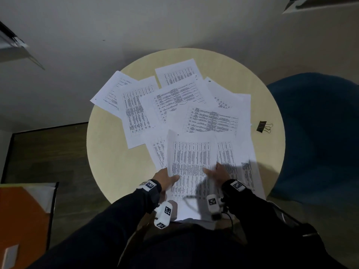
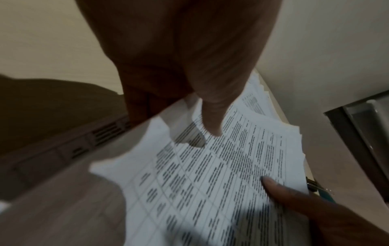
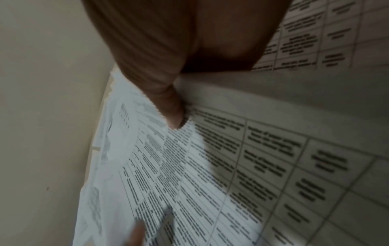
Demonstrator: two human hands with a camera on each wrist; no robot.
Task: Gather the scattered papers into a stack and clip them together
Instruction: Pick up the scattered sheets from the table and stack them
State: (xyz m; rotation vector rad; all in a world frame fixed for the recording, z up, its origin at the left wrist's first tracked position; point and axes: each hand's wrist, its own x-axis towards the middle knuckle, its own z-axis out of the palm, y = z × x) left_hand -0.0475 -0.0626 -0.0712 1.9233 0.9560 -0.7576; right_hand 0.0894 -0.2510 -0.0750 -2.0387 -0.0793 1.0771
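Note:
Several printed sheets (image 1: 174, 98) lie scattered and overlapping on a round beige table (image 1: 104, 152). The nearest sheet (image 1: 190, 162) sits on top at the front edge. My left hand (image 1: 171, 176) pinches its left edge; in the left wrist view the thumb (image 2: 210, 119) lies on the print and the fingers go under the paper. My right hand (image 1: 213, 170) rests on the papers at that sheet's right edge, thumb (image 3: 171, 114) stretched onto it. A black binder clip (image 1: 264, 126) lies alone on the table at the right.
A blue chair (image 1: 320, 133) stands close to the table's right side. An orange and white object (image 1: 23, 214) lies on the floor at the lower left. Bare tabletop shows along the left side and around the clip.

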